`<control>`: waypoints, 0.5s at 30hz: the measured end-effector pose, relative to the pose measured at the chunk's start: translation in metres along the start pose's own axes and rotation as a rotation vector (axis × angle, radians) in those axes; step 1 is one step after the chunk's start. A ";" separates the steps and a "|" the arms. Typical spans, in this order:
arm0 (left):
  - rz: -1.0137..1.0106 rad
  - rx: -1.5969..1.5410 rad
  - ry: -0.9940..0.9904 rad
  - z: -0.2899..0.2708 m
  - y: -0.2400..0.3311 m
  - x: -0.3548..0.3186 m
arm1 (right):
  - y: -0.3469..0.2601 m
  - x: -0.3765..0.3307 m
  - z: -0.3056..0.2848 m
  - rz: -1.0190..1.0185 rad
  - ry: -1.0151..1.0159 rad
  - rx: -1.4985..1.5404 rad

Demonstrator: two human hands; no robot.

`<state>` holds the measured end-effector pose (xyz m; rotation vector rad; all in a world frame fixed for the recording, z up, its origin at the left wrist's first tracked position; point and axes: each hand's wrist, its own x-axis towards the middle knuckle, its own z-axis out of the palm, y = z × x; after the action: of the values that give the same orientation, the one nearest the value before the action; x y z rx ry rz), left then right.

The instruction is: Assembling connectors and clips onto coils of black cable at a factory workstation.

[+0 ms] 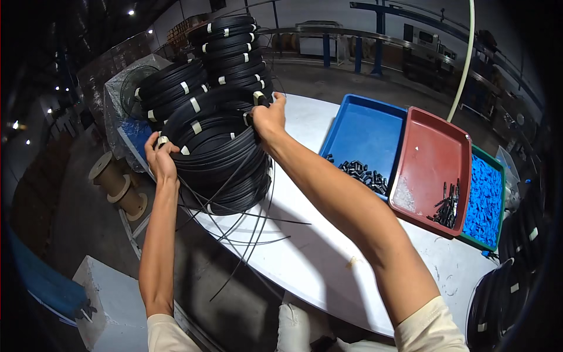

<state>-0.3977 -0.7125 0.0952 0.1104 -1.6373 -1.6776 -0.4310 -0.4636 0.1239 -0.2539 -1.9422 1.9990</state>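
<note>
Both my arms reach forward to a coil of black cable [214, 154] bound with short white tape bands. My left hand [162, 157] grips its near left rim, thumb on top beside a white band. On the far right rim, my right hand [269, 115] has its fingers closed round the coil at another band. The coil sits tilted over a pile of similar black coils [249, 190] on the white table [299, 252]. Several loose cable ends [252, 226] hang out toward me across the table's front edge. My palms hide parts of the rim.
Tall stacks of banded black coils [231, 50] stand behind. On the right lie a blue tray [366, 132] with black pieces, a red tray [437, 141] with black parts, and a green tray [501, 193] of blue pieces. More coils [492, 299] are at lower right; wooden spools [111, 176] stand left.
</note>
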 end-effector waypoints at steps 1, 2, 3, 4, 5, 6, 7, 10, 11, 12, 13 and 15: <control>0.064 -0.065 -0.057 0.005 0.014 -0.009 | 0.004 -0.004 -0.015 -0.063 -0.005 0.153; 0.088 -0.089 -0.121 0.009 0.035 -0.022 | 0.011 -0.010 -0.030 -0.125 -0.013 0.303; 0.120 -0.095 -0.172 0.004 0.048 -0.027 | 0.000 -0.036 -0.046 0.011 -0.047 0.476; 0.157 -0.107 -0.227 0.001 0.063 -0.034 | -0.013 -0.064 -0.071 0.142 -0.077 0.648; 0.146 -0.137 -0.333 0.012 0.082 -0.046 | -0.007 -0.066 -0.111 0.250 -0.211 0.763; 0.134 -0.158 -0.436 0.021 0.098 -0.058 | 0.000 -0.071 -0.150 0.365 -0.352 0.879; 0.110 -0.163 -0.547 0.024 0.103 -0.063 | 0.000 -0.095 -0.173 0.420 -0.363 0.890; 0.159 -0.026 -0.852 0.038 0.113 -0.080 | 0.021 -0.168 -0.240 0.500 -0.499 1.032; 0.180 -0.091 -0.940 0.052 0.110 -0.096 | 0.030 -0.195 -0.260 0.548 -0.454 1.027; 0.152 -0.080 -1.027 0.064 0.106 -0.109 | 0.038 -0.224 -0.280 0.592 -0.407 1.023; 0.141 -0.102 -1.145 0.076 0.105 -0.124 | 0.049 -0.251 -0.301 0.636 -0.505 1.062; 0.120 -0.152 -1.392 0.108 0.098 -0.159 | 0.060 -0.308 -0.327 0.724 -0.553 1.110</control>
<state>-0.3024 -0.5222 0.1297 -1.4924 -2.2975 -1.8325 -0.0354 -0.2705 0.0152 -0.1087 -0.6344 3.5533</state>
